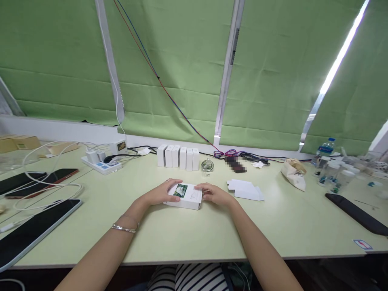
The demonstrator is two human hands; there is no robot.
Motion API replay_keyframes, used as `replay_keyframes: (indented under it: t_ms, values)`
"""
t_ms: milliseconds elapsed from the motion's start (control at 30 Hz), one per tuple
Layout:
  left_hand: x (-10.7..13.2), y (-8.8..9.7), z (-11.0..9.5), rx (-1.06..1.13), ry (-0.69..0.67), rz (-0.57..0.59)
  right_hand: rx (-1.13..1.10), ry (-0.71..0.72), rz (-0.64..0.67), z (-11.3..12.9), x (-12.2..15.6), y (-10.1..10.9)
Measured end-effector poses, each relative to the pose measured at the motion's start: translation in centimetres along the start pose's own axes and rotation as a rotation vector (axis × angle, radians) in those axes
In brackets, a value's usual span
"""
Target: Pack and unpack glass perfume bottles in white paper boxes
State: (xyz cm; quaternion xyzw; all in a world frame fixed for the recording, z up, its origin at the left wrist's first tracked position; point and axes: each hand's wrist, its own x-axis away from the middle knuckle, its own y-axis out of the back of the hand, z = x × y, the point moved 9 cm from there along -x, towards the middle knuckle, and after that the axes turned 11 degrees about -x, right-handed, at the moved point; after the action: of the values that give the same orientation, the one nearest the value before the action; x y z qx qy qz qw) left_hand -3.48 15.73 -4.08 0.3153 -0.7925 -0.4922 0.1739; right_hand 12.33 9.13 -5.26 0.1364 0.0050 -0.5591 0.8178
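Note:
A small white box with a green picture on its top lies flat on the pale green table, in the middle. My left hand grips its left end, fingers curled over the top edge. My right hand holds its right end, fingers bent round the side. A silver bracelet sits on my left wrist. Behind the box stands a row of several upright white boxes, with a small clear glass object next to them. A flattened white carton lies just right of my right hand.
At the left are a tablet, two phones, white cables and a power strip. A crumpled paper bag, a water bottle, small jars and a black flat object lie at the right. Green blinds hang behind the table.

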Motion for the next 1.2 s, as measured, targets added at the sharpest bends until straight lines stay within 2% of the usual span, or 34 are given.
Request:
replay_keyframes:
  t_ms: [300, 767, 1067, 1200]
  values:
    - [0.1, -0.1, -0.5, 0.039, -0.059, 0.009, 0.009, 0.027, -0.03, 0.6, 0.1, 0.4]
    - [0.1, -0.2, -0.4, 0.026, -0.027, 0.021, 0.13, 0.031, -0.139, 1.1, 0.1, 0.4]
    - [0.1, 0.1, -0.3, 0.044, -0.027, 0.011, 0.254, 0.035, -0.122, 1.9, 0.3, -0.2]
    - [0.0, 0.0, -0.3, 0.053, -0.02, 0.019, 0.285, -0.017, -0.064, 1.7, 0.4, -0.6]
